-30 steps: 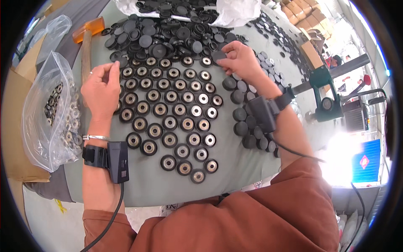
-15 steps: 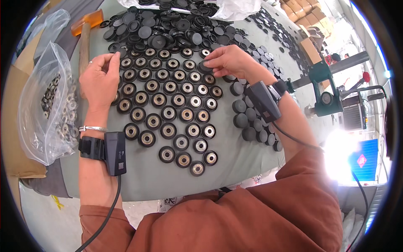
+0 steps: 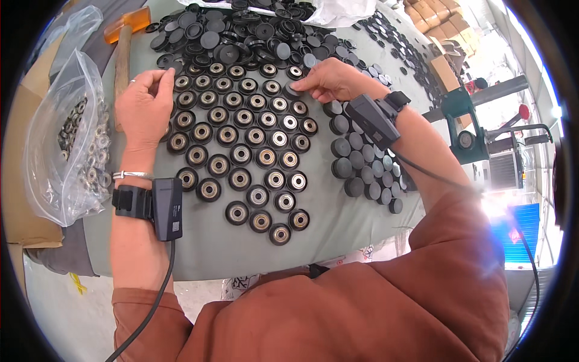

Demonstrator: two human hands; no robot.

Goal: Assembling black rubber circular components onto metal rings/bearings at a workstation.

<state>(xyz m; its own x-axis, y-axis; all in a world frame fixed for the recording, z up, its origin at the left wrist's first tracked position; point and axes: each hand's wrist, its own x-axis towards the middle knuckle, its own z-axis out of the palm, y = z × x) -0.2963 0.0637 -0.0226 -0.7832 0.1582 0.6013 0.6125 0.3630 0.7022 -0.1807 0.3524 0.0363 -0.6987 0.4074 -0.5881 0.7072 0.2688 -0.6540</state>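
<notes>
Rows of black wheels with metal bearings [image 3: 241, 154] at their centres lie face up across the middle of the table. My right hand [image 3: 332, 81] pinches a dark round cap [image 3: 292, 92] between thumb and fingertips, at the upper right edge of these rows. On the left edge of the rows, my left hand [image 3: 145, 105] is closed with thumb and forefinger together. Whatever it may hold is hidden by the fingers. Just beyond both hands rises a heap of loose black caps and rings [image 3: 241, 36].
A mallet [image 3: 123, 54] with an amber head lies left of my left hand, beside a clear bag of bearings [image 3: 72, 145]. Dark round caps [image 3: 362, 160] cluster under my right forearm. A green clamped metal press [image 3: 464, 123] stands at right, with a cardboard box [image 3: 445, 72] behind it.
The whole view has shifted slightly, so the wheels sit a little higher in it. Both hands keep nearly the same place and grip, and the cap stays in my right fingers.
</notes>
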